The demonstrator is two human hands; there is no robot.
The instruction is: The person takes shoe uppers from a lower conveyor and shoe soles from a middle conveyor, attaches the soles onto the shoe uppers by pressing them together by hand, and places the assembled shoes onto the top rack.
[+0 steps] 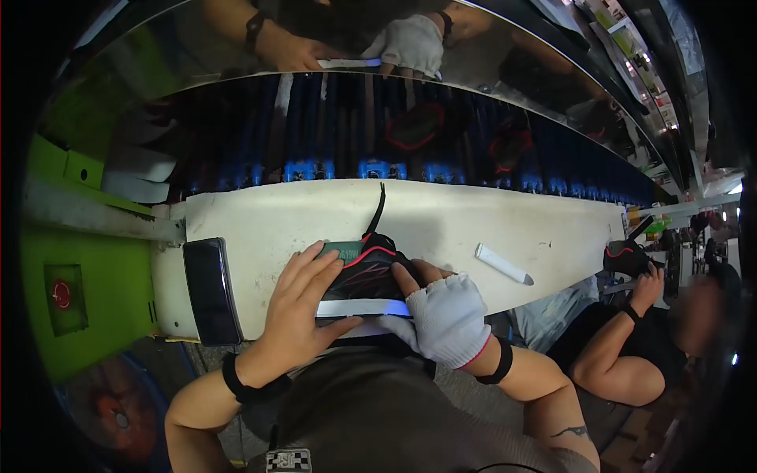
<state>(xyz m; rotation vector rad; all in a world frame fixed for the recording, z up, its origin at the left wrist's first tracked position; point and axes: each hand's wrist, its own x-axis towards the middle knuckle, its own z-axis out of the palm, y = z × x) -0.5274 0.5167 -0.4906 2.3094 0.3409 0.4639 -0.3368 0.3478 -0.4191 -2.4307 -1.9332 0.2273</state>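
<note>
A black shoe upper (371, 272) with red lines lies at the near edge of the white table, a black strap rising from its top. A green piece with markings (342, 251) shows at its upper left, and a white strip (355, 308) runs along its near side. My bare left hand (303, 303) presses on the left part of it, fingers stretched over the green piece and thumb at the strip. My right hand (445, 311), in a white glove with some fingertips bare, grips its right side. The underside of the upper is hidden.
A phone (213, 292) lies on the white table (300, 206) at left, a white marker-like tube (505, 263) at right. Beyond is a rack of blue-lit rollers (378, 169) under a reflective panel. At far right a co-worker (623, 347) holds a similar black upper (628, 257).
</note>
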